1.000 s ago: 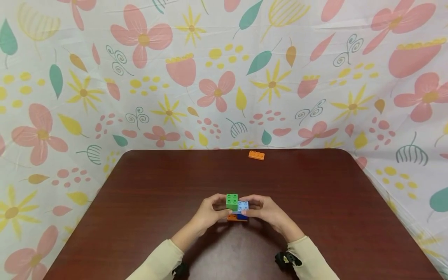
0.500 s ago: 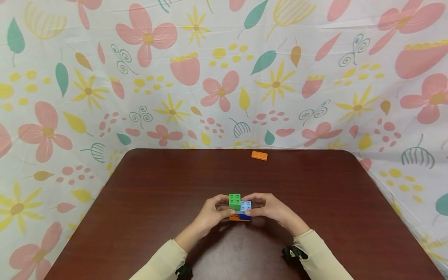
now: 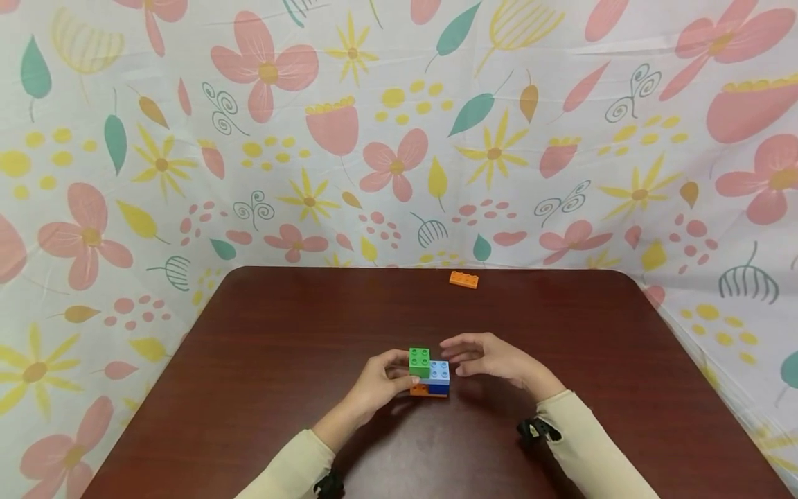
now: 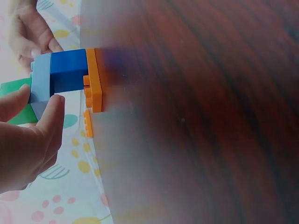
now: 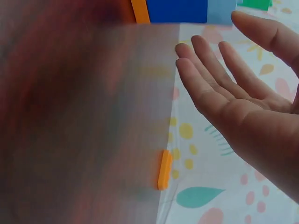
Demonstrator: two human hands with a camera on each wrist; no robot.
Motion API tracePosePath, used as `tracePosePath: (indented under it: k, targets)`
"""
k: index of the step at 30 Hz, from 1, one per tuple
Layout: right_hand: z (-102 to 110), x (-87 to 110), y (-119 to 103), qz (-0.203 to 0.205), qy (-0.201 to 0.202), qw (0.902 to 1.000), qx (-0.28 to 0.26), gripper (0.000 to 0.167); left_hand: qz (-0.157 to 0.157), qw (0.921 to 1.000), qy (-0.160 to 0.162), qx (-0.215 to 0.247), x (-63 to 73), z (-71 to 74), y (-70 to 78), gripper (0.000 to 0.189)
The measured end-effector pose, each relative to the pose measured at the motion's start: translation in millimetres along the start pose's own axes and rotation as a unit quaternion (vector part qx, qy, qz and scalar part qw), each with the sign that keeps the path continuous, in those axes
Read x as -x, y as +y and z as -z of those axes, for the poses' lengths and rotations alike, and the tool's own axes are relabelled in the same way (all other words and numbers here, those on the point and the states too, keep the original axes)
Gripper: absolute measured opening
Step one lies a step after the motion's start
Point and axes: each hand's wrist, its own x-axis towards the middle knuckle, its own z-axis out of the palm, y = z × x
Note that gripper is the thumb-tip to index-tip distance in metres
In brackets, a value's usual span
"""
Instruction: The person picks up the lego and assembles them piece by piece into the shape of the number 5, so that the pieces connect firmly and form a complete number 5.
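A small stack of toy building bricks stands near the middle of the table. At its base lies a flat orange brick. A dark blue brick sits on one end of it, a light blue brick above that, and a green brick on top at the left. My left hand grips the stack from the left, thumb at the green brick and fingers by the light blue one. To the right, my right hand is apart from the bricks, its fingers loosely extended and holding nothing.
A second orange brick lies at the far edge of the dark wooden table. Behind the table hangs a white cloth printed with flowers and leaves.
My right hand has let go of the stack and drawn back to the right, its fingers spreading. The left hand keeps its hold, and the stack stays in place.
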Motion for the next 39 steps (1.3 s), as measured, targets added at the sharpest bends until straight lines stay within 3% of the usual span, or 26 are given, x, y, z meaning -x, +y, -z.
tracePosePath:
  k: [9, 15, 21, 28, 39]
  targets:
    - [21, -28.8, 5, 0.026, 0.052, 0.9981, -0.019, 0.05, 0.006, 0.9999, 0.002, -0.01, 0.7, 2.4, -7.4, 0.041]
    - [39, -45.0, 9, 0.041, 0.109, 0.993, -0.02, 0.045, 0.005, 1.0, 0.001, 0.003, 0.4, 0.6, -6.5, 0.042]
    - [62, -57.0, 21, 0.027, 0.181, 0.983, -0.007, 0.051, 0.001, 1.0, -0.001, 0.006, 0.0, 0.5, -4.7, 0.042]
    - [86, -67.2, 32, 0.022, 0.25, 0.9666, -0.054, 0.054, 0.0, 1.0, -0.001, 0.0, -1.5, 0.8, -2.5, 0.042]
    - [105, -83.2, 42, 0.009, 0.277, 0.9551, -0.104, 0.054, -0.001, 1.0, -0.003, -0.006, -1.9, 1.3, -3.5, 0.042]
